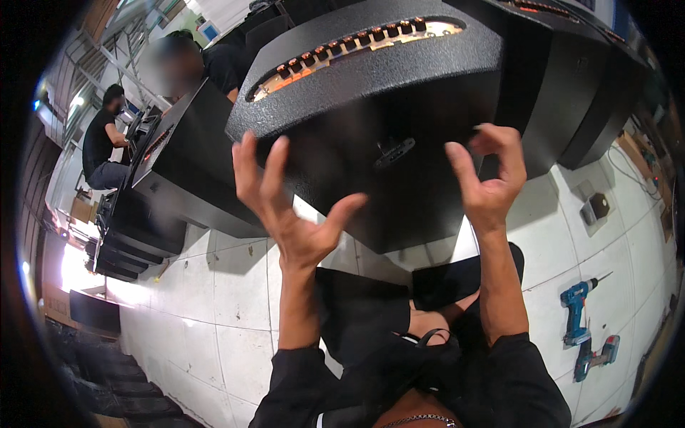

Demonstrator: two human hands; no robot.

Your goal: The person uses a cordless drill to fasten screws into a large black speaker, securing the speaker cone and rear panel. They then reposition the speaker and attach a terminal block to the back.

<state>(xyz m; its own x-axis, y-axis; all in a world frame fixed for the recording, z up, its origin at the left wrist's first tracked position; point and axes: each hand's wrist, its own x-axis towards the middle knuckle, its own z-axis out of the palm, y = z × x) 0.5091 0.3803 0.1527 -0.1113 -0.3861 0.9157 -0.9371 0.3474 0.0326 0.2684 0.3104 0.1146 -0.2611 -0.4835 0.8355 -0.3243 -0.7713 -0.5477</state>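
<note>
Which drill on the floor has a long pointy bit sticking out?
The upper drill in the picture: a long, thin bit sticks out of its front. The lower drill shows no such bit.

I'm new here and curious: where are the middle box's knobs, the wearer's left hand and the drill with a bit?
Knobs [349, 44]: head view, on one near the row's middle.
Left hand [296, 232]: head view, middle of the hand.
Drill [575, 316]: head view, on its handle.

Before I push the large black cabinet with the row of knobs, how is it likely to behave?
The black cabinet will probably stay stiff, since its front panel looks flat and solid. It is likely rather heavy, as it looks much wider than the left hand. The knobs sit uncovered in its top opening, so they may be knocked.
</note>
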